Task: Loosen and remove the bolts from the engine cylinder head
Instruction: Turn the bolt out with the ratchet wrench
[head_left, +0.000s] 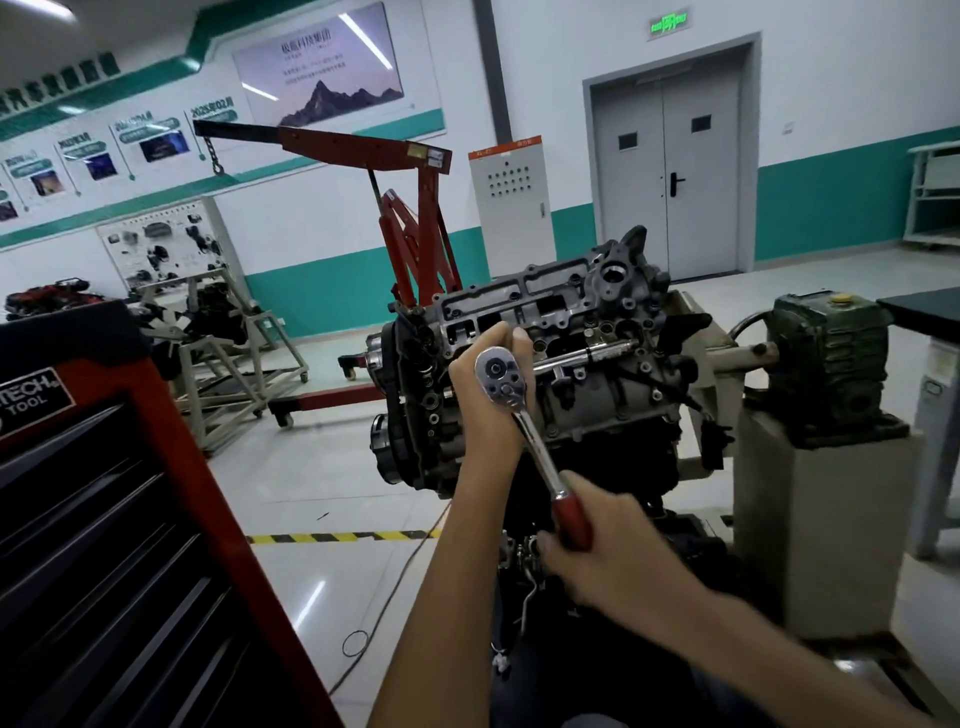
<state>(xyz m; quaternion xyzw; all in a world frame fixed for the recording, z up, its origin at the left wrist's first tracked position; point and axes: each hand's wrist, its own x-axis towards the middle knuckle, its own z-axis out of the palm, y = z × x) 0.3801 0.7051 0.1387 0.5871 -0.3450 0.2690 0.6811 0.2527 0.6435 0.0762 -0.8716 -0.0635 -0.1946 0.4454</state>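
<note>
Lowest, right of centre in the frame: right hand (597, 545), fingers (551, 558) closed firmly round the red grip of the ratchet (540, 457). Just above, at centre: left hand (483, 405), curled behind the drive end of the ratchet and gripping there, probably to steady the socket against the cylinder head (550, 312). Bolt under the socket hidden by that hand; cannot tell which, nor how far out.

At lower left, also near: red and black tool chest (104, 493). Cylinder head at centre, a little to the right, tilted toward the camera on an engine fixed to a stand, with a chrome bar (587, 356) lying loose across its face. Farther, upper centre: red hoist (410, 208). Farthest, upper right: grey door (670, 176).

Step in hand, by judgement: loosening or winding out one bolt.

Possible trouble from here:
- Socket tipped off the bolt by a pull out of line with the long handle. Then rounded corners, or a sudden slip, with the left knuckles thrown against the casting.
- Loose bar knocked off the cylinder head by the swinging handle, down to the floor.
- Freed bolt not caught by the left hand and dropped into an open cavity of the cylinder head, hard to fetch out after.
</note>
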